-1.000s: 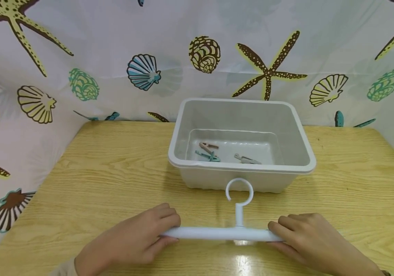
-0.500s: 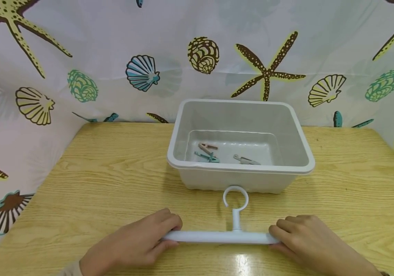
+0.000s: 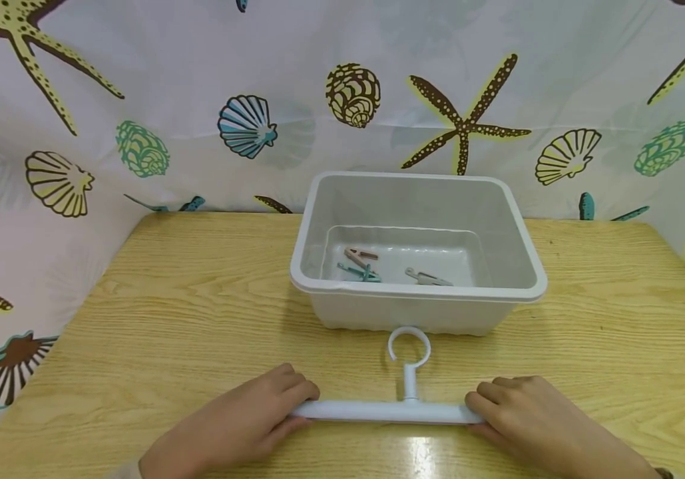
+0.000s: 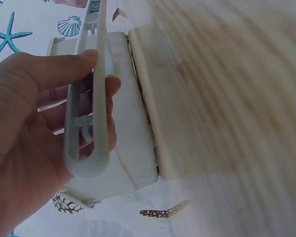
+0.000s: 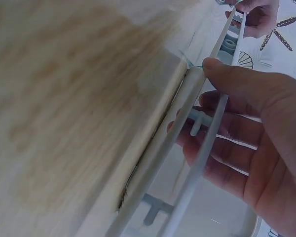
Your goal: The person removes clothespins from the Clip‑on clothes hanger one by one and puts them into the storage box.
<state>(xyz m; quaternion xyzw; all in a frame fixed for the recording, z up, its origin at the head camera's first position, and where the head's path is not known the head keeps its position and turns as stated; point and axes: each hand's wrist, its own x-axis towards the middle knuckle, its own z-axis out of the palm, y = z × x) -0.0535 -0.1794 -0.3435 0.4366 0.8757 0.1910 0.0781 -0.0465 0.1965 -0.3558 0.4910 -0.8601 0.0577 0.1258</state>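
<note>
A pale blue-white hanger (image 3: 378, 411) with a round hook (image 3: 409, 344) on top is held level across my front, its hook pointing away from me. My left hand (image 3: 240, 416) grips its left end, the thumb on the near side and the fingers behind. At the right end, my right hand (image 3: 528, 412) grips it the same way. The left wrist view shows the rail (image 4: 101, 103) as a hollow, rounded-end frame between thumb and fingers. In the right wrist view, small T-shaped tabs (image 5: 155, 207) sit between its two long sides.
Behind the hanger stands a light grey plastic bin (image 3: 420, 291) on the wood-grain table (image 3: 210, 299). Inside lie a pinkish clothespin (image 3: 360, 256), a teal clothespin (image 3: 360, 273) and a grey clothespin (image 3: 429, 277). A curtain (image 3: 192, 53) printed with shells and starfish surrounds the table.
Both hands have lowered the hanger slightly toward me, and its hook now sits lower in front of the bin. Over the last half second it has barely shifted.
</note>
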